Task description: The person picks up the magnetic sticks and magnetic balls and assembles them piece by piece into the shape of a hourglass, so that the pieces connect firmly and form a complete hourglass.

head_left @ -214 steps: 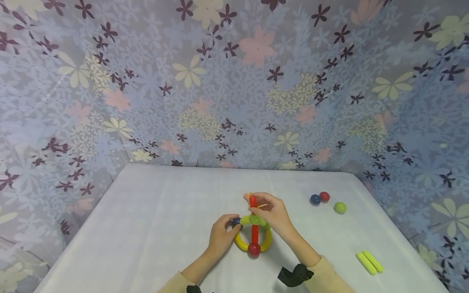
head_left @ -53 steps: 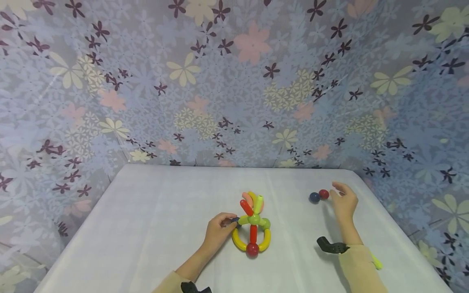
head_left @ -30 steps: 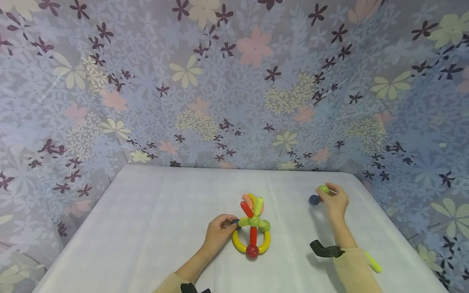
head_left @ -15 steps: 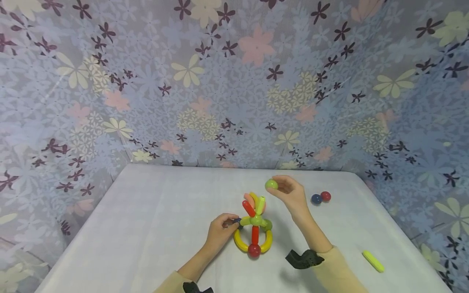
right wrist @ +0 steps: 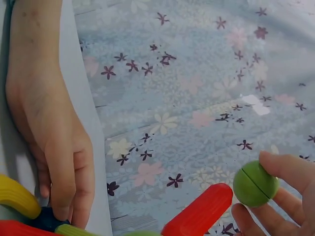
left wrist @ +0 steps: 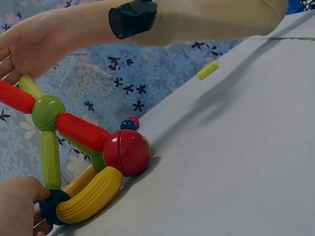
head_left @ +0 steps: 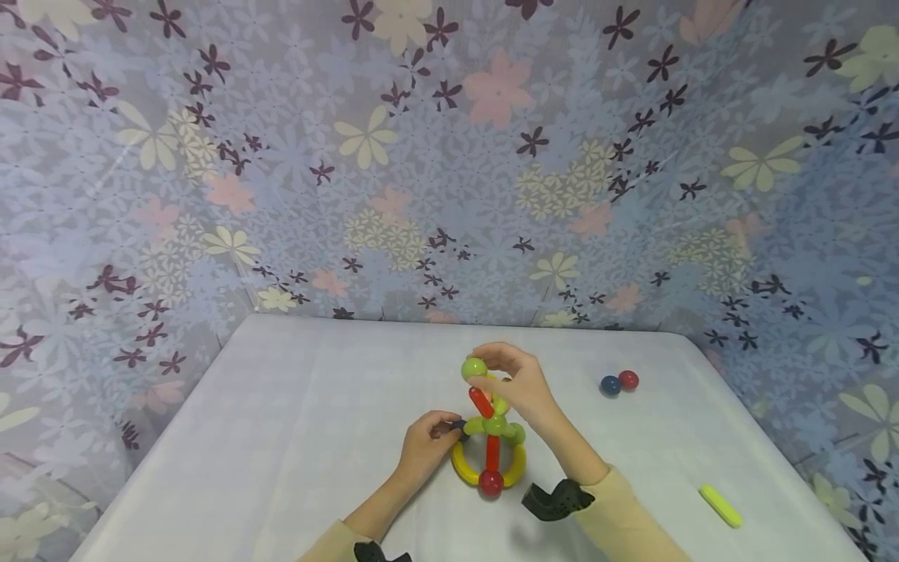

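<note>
A ball-and-stick toy construction stands on the table, with curved yellow rods [head_left: 464, 465] forming a ring at its base and a red ball [head_left: 491, 483] in front. My left hand [head_left: 424, 446] grips the dark blue ball [left wrist: 53, 206] at its left corner. Between thumb and fingers, my right hand [head_left: 523, 382] pinches a loose green ball [right wrist: 255, 184]. It is held by the upper end of a slanting red stick [right wrist: 199, 211], which rises from the green ball [left wrist: 48, 112] on top. In the head view, the right hand partly hides a lime stick behind.
On the right of the white table [head_left: 316, 390] lie a blue ball [head_left: 610, 385] and a red ball [head_left: 628, 380], side by side. Nearer the front right is a lime stick [head_left: 720, 506]. A flowered cloth [head_left: 449, 195] hangs behind.
One of two lime sticks at the right went onto the construction. My right hand then picked up the green ball and carried it left to the red stick. My left hand stayed put.
</note>
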Action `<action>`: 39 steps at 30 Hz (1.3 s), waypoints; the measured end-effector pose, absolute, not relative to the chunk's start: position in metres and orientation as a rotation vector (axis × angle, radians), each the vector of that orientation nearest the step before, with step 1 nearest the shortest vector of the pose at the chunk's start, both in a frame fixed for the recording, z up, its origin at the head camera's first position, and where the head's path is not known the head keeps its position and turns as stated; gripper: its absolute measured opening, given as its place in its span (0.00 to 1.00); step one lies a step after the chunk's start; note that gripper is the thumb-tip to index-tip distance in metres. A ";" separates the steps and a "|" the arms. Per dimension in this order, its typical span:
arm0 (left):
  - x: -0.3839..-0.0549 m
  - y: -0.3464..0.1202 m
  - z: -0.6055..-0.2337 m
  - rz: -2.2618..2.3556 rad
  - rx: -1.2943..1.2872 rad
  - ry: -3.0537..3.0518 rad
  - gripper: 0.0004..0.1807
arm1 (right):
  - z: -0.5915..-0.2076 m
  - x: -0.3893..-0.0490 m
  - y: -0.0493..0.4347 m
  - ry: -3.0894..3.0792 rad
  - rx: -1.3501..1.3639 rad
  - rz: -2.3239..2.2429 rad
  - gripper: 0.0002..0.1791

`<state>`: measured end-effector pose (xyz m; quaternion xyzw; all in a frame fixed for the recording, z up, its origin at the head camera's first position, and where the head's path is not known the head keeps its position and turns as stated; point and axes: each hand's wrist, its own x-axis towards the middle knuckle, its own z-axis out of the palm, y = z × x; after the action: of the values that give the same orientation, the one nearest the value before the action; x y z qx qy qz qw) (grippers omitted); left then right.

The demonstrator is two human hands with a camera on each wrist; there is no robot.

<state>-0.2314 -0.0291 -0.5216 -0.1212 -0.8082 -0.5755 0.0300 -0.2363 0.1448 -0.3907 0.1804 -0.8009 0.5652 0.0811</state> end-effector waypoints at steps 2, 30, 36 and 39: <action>-0.231 -0.029 -0.521 -1.769 -0.374 -2.494 0.11 | -0.392 -0.236 0.144 -2.444 0.538 1.640 0.19; -0.228 -0.026 -0.513 -1.751 -0.399 -2.444 0.13 | -0.429 -0.263 0.253 -2.147 -0.077 1.577 0.16; -0.228 -0.026 -0.500 -1.658 -0.523 -2.453 0.15 | -0.455 -0.276 0.297 -2.200 -0.268 1.267 0.12; -0.230 -0.030 -0.489 -1.685 -0.550 -2.466 0.17 | -0.467 -0.279 0.309 -2.247 -0.302 1.223 0.13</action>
<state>-0.2301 -0.0297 -0.4890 -0.1807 -0.8109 -0.5541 0.0521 -0.2793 0.3094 -0.4673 -0.1124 -0.8376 0.4559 0.2793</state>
